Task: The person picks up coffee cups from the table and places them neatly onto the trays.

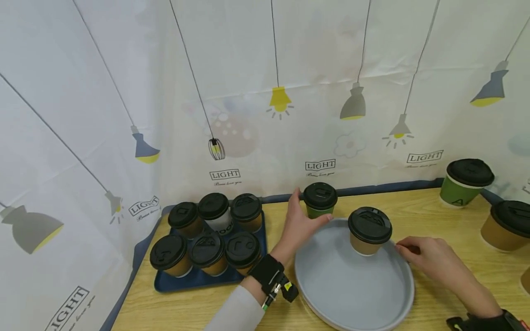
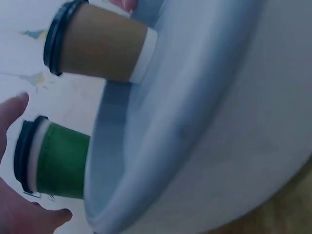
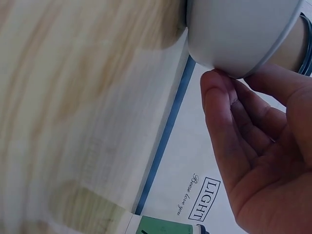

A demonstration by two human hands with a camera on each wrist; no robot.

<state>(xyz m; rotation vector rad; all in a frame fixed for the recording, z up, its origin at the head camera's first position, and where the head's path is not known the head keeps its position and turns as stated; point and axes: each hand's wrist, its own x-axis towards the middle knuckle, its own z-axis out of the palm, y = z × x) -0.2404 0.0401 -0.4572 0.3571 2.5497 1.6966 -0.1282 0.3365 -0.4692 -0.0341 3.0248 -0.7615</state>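
Observation:
My left hand [image 1: 299, 226] reaches around a green paper cup [image 1: 319, 213] with a black lid, behind the round grey tray [image 1: 352, 289]. In the left wrist view, thumb and fingers are spread on either side of the green cup [image 2: 63, 161], with gaps visible. On the tray's far part stands a brown cup [image 1: 370, 230] with a black lid. At the tray's right edge, my right hand [image 1: 439, 262] pinches the rim between thumb and fingers; the right wrist view shows these fingertips against the tray wall [image 3: 239, 34].
Left of the tray, a dark blue rectangular tray [image 1: 194, 285] carries several lidded cups. On the right stand a green cup [image 1: 459, 188] marked A and a brown cup [image 1: 503, 230]. A printed cloth [image 1: 256, 55] hangs behind the wooden table [image 1: 285, 317].

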